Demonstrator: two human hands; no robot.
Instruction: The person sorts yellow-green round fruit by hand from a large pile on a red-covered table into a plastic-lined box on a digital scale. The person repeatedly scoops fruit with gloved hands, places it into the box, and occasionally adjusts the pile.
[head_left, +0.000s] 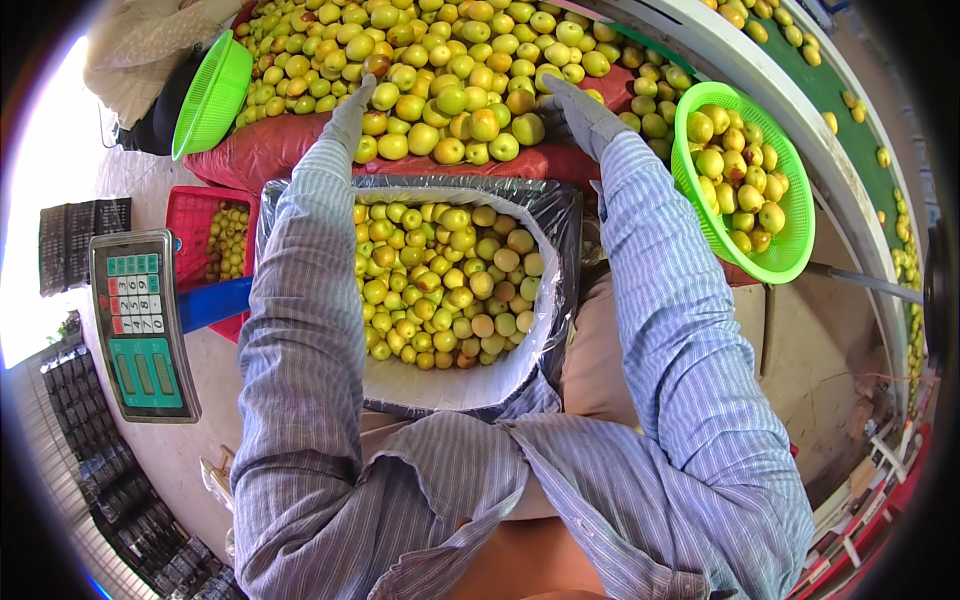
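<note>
My left hand (349, 118), in a grey glove, reaches to the left part of a heap of yellow-green jujubes (450, 97) and touches fruit at its edge. On the heap's right side is my right hand (589, 116), also gloved, its thumb stretched forward and its other fingers partly hidden. Both hands look flat and extended, with fruit lying between them and none gripped. The heap rests on red sacking (270, 150). Between my forearms, nearer my body, stands a box lined with white and clear plastic (442, 386), holding many jujubes (435, 285).
Green plastic baskets stand on both sides: one tilted (214, 94) at left, one with jujubes (795, 210) at right. A digital scale display (142, 326) and red crate (180, 214) are left of the box. A green conveyor belt (840, 112) curves along the right.
</note>
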